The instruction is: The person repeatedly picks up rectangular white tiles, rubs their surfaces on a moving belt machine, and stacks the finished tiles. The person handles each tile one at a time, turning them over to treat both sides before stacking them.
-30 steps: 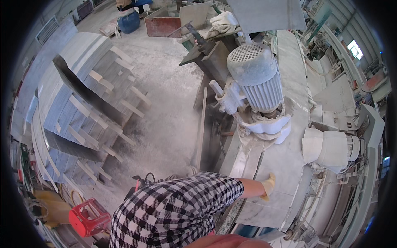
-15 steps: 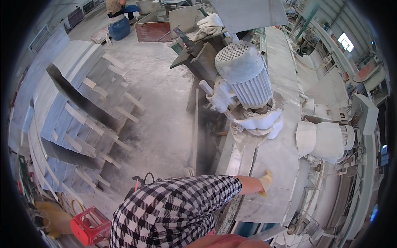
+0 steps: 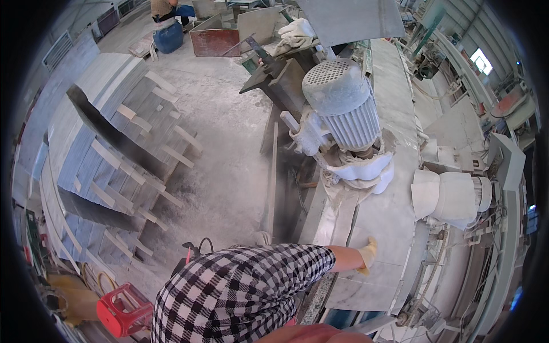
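Observation:
My left hand (image 3: 368,255), in a pale yellow glove, lies against the white-grey stone slab (image 3: 369,291) on the machine bed. Its fingers look stretched out on the surface, with nothing visible in them. The left arm, in a black-and-white checked sleeve, reaches across from the lower left. Beyond the hand stands a dusty ribbed electric motor (image 3: 350,114), tilted above the stone. White cloth or sheeting (image 3: 361,170) wraps the motor's lower end, hiding what is beneath it. My right hand is out of view.
A second covered motor (image 3: 449,194) sits right of the slab. Stacked stone slabs with wooden strips (image 3: 106,160) stand left. A red plastic stool (image 3: 123,311) is at lower left. Farther back are a red-sided box (image 3: 216,43) and a person seated near a blue drum (image 3: 168,38).
The whole view has shifted slightly, most things sitting a little farther right. My left hand stays on the slab in nearly the same spot.

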Tool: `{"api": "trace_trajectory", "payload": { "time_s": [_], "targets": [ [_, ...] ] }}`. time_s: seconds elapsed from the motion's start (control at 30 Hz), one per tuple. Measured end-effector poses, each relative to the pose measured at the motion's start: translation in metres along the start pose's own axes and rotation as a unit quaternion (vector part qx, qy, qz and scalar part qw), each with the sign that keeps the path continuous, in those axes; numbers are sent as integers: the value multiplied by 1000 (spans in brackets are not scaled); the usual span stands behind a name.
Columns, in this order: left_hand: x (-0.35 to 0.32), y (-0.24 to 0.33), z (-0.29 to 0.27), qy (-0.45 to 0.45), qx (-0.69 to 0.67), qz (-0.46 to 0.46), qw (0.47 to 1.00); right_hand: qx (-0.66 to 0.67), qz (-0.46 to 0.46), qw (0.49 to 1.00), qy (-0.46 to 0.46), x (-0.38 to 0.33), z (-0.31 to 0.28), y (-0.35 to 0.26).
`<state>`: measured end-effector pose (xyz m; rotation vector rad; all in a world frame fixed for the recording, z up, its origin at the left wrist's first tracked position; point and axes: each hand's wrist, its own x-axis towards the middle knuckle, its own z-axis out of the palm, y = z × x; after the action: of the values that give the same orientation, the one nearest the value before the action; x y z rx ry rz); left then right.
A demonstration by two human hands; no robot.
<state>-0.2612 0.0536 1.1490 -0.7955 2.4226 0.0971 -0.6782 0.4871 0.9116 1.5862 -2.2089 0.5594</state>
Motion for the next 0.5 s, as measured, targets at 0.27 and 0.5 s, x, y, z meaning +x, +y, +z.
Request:
{"api": "trace_trajectory", "payload": {
  "time_s": [0.27, 0.5],
  "targets": [
    [28, 8, 14, 45, -45, 15, 998, 114, 276, 942, -151, 144, -158, -265],
    [52, 13, 26, 58, -29, 7, 998, 77, 303, 941, -130, 174, -191, -318]
  ]
}}
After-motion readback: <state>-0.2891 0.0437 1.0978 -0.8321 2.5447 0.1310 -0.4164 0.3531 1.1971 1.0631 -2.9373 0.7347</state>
